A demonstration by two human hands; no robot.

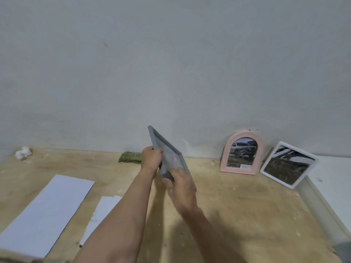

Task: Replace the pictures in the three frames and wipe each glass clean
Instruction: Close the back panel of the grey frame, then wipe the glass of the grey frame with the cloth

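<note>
- The table [237, 215] is bare plywood set against a plain wall; its back edge runs along the wall and its right edge meets a white ledge.
- Two white sheets lie flat near the front-left corner, the large sheet [47, 211] to the left and the smaller sheet [102, 215] just beside it, partly under the left forearm.
- The grey frame [169, 154] is held in the air above the middle of the table, tilted, its long axis running from upper left, toward the wall, down to lower right.
- The pink arched frame [241, 154] and the white frame [288, 164] lean at the back edge toward the right corner, each with a picture in it, well apart from both hands.
- The left hand [152, 158] grips the grey frame's left long edge, fingers curled round it.
- The right hand [180, 186] holds the lower corner; it is blurred, so how its fingers lie is unclear.
- A green cloth [131, 157] lies folded at the back edge, just left of the left hand, which is the nearer hand for the wiping, I judge.
- A small white lump [23, 152] sits at the back-left corner.
</note>
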